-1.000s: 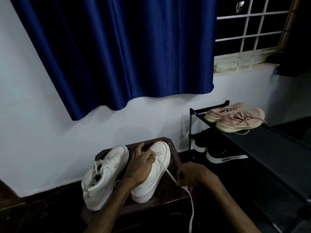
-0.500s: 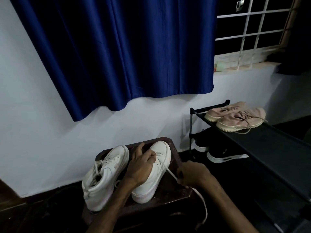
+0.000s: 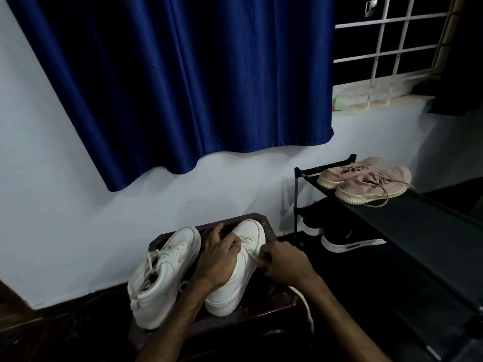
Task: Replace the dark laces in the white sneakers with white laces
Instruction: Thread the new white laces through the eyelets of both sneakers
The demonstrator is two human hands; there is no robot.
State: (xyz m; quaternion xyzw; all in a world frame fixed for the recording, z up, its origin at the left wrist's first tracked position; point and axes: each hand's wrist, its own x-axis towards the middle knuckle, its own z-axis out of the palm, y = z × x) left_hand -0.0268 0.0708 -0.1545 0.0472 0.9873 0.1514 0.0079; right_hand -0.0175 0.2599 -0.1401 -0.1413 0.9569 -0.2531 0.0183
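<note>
Two white sneakers stand on a dark brown stool [image 3: 271, 308]. The left sneaker [image 3: 162, 278] is laced with a white lace. My left hand [image 3: 219, 259] rests over the top of the right sneaker [image 3: 241, 278], fingers curled on its lacing area. My right hand [image 3: 283, 261] is at that shoe's right side and pinches the white lace [image 3: 254, 254] close to the eyelets. The lace's loose tail [image 3: 304, 307] hangs down off the stool's right edge. No dark lace is visible.
A black shoe rack [image 3: 407, 218] stands to the right with pink sneakers [image 3: 371, 182] on top and black shoes [image 3: 347, 240] below. A blue curtain [image 3: 183, 87] hangs on the white wall behind. A barred window [image 3: 392, 48] is at upper right.
My right hand has moved left, from beyond the stool's right edge up to the right sneaker's side, so the taut lace span has shortened. My left hand has stayed on the shoe.
</note>
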